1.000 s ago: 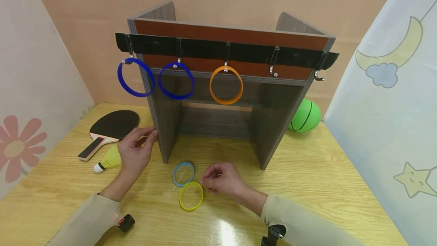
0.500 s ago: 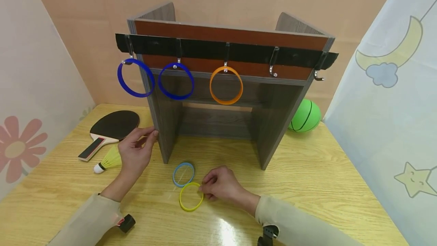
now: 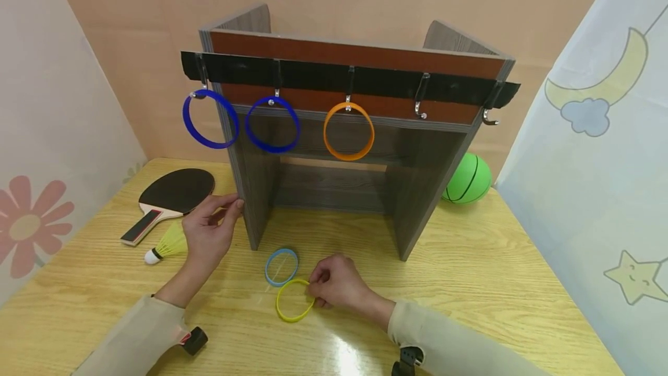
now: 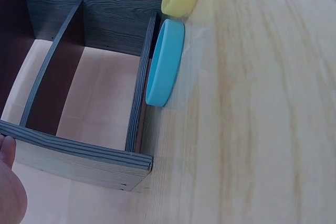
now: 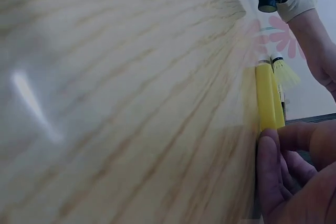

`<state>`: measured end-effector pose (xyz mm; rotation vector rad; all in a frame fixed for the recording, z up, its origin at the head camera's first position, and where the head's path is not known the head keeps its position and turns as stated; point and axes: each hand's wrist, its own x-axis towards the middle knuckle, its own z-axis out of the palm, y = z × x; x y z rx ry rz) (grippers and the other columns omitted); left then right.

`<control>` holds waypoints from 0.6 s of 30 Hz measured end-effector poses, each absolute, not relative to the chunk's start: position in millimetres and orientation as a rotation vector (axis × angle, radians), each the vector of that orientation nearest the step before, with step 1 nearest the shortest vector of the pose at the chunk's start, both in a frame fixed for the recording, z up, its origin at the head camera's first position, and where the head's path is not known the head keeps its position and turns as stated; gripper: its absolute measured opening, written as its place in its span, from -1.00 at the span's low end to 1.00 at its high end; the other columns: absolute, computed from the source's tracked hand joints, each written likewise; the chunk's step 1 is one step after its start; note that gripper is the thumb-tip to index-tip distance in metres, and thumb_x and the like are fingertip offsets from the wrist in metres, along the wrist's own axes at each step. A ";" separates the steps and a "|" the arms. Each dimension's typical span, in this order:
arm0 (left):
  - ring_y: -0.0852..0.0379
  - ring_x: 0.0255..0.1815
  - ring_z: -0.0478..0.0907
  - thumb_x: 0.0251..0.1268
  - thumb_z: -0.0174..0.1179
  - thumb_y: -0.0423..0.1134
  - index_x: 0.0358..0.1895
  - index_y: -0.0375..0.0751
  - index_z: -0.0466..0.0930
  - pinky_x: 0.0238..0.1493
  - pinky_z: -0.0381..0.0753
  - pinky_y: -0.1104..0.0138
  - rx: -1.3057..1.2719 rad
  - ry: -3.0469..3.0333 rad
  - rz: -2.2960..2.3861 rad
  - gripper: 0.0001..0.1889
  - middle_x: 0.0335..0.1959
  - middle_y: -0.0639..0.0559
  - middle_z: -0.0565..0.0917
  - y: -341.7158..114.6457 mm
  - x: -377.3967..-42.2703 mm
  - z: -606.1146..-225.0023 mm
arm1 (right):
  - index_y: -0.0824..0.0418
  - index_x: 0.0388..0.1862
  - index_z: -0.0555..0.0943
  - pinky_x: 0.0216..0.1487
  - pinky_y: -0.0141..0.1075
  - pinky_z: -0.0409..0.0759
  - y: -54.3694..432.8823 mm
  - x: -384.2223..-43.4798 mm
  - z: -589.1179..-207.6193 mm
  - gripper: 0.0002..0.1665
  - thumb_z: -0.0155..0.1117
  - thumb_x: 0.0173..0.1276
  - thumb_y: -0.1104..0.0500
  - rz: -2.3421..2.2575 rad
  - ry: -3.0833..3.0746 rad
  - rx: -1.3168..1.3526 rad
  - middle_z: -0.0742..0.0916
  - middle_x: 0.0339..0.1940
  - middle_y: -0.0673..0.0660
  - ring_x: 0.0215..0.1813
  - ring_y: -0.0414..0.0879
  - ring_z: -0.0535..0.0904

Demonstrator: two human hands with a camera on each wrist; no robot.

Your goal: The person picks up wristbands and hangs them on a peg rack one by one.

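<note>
In the head view, my left hand (image 3: 211, 231) grips the front edge of the left side panel of a grey wooden shelf (image 3: 245, 202) with thumb and fingertips. Thumb and index finger of my right hand (image 3: 339, 283) pinch the right side of a yellow ring (image 3: 293, 319) at the table; the right wrist view shows the pinch on the yellow ring (image 5: 268, 98) close up. Just behind it, a light blue ring (image 3: 268, 268) lies on the table, also seen as a light blue ring (image 4: 168, 66) in the left wrist view.
Across the shelf front runs a black strip (image 3: 313, 72) with several metal hooks. Two dark blue rings (image 3: 211, 144) and an orange ring (image 3: 348, 157) hang there; the two right hooks are bare. A paddle (image 3: 180, 190) and shuttlecock (image 3: 169, 243) lie left, a green ball (image 3: 468, 179) right.
My right hand has shifted slightly left and taken the yellow ring's right side between thumb and finger; the ring has moved a little. The left hand has stayed at the shelf panel.
</note>
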<state>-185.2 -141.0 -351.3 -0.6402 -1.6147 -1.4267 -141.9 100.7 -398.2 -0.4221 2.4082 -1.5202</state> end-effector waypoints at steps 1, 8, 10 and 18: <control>0.24 -0.46 0.60 -0.05 0.19 -0.79 -0.38 -0.67 0.59 -0.29 0.63 0.48 -0.639 -1.616 -1.423 -0.87 -0.52 -0.42 0.54 -141.0 -185.3 -351.4 | 0.31 -0.55 0.60 -0.66 -0.26 0.62 101.1 -141.7 -398.0 -0.92 0.33 0.05 0.41 -1.510 2.423 -0.429 0.62 -0.72 0.11 -0.69 -0.08 0.59; 0.24 -0.46 0.60 -0.04 0.18 -0.79 -0.39 -0.66 0.59 -0.30 0.62 0.49 -0.642 -1.600 -1.431 -0.87 -0.52 -0.40 0.56 -140.9 -185.9 -352.7 | 0.30 -0.54 0.60 -0.68 -0.31 0.60 107.6 -136.4 -394.0 -0.97 0.30 -0.01 0.37 -1.489 2.454 -0.451 0.62 -0.67 0.01 -0.67 -0.10 0.59; 0.24 -0.45 0.60 -0.02 0.19 -0.77 -0.39 -0.67 0.59 -0.30 0.63 0.49 -0.648 -1.585 -1.442 -0.90 -0.51 -0.40 0.56 -140.9 -186.8 -353.3 | 0.29 -0.53 0.59 -0.69 -0.30 0.59 111.0 -134.7 -391.8 -0.94 0.32 0.01 0.37 -1.519 2.402 -0.418 0.63 -0.63 0.04 -0.65 -0.07 0.60; 0.22 -0.46 0.60 -0.03 0.17 -0.79 -0.40 -0.69 0.58 -0.32 0.64 0.46 -0.650 -1.588 -1.440 -0.90 -0.53 -0.42 0.54 -141.3 -187.3 -352.9 | 0.34 -0.48 0.53 -0.62 -0.30 0.60 130.1 -132.2 -379.2 -0.90 0.28 0.06 0.44 -1.652 2.149 -0.341 0.60 -0.53 0.16 -0.58 -0.02 0.63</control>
